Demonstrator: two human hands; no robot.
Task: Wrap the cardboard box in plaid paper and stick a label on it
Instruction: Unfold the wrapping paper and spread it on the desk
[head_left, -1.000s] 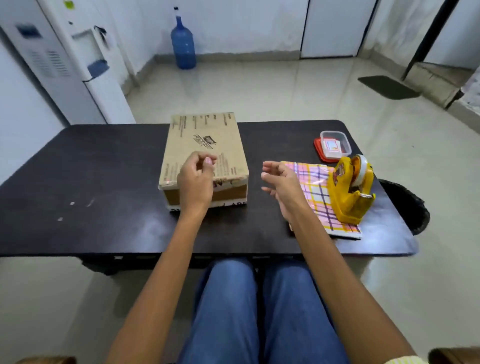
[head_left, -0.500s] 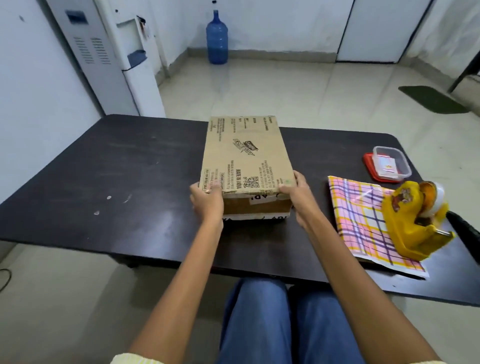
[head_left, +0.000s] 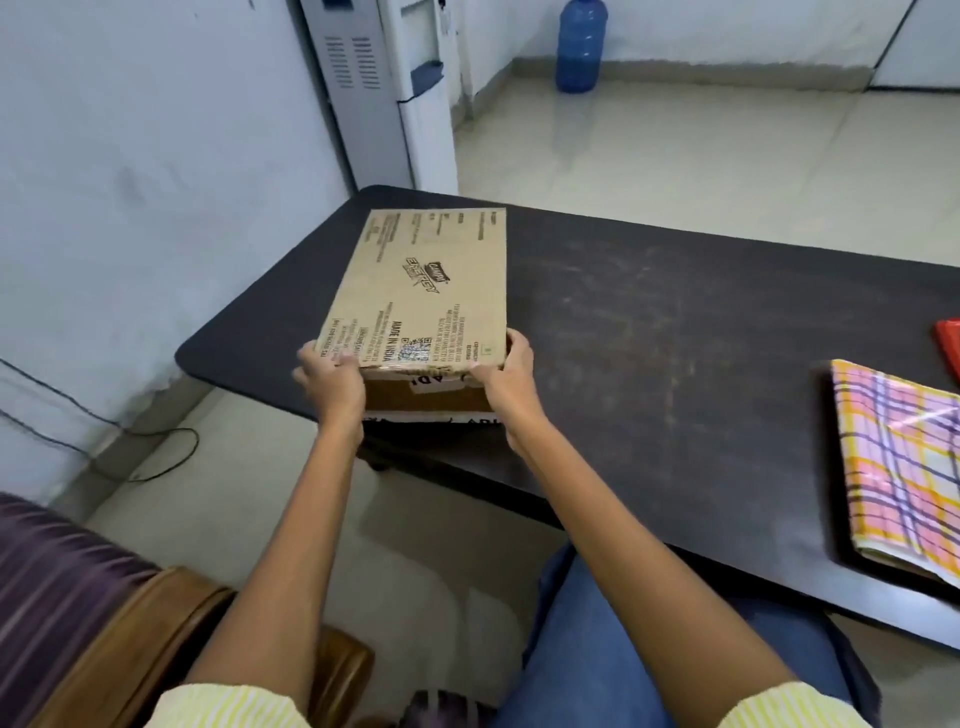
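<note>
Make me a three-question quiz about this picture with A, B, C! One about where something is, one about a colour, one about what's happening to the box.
1. Where is the plaid paper?
A. On the floor
B. On the table, right of the cardboard box
C. In a bin

2. What colour is the big water bottle?
A. Blue
B. Green
C. Red

3. How is the cardboard box now?
A. Wrapped
B. Bare, gripped by the left hand and right hand
C. Untouched

Answers: 1 B, it lies at the table's right edge; 2 A, it is blue all over; 3 B, fingers curl over its near corners.
</note>
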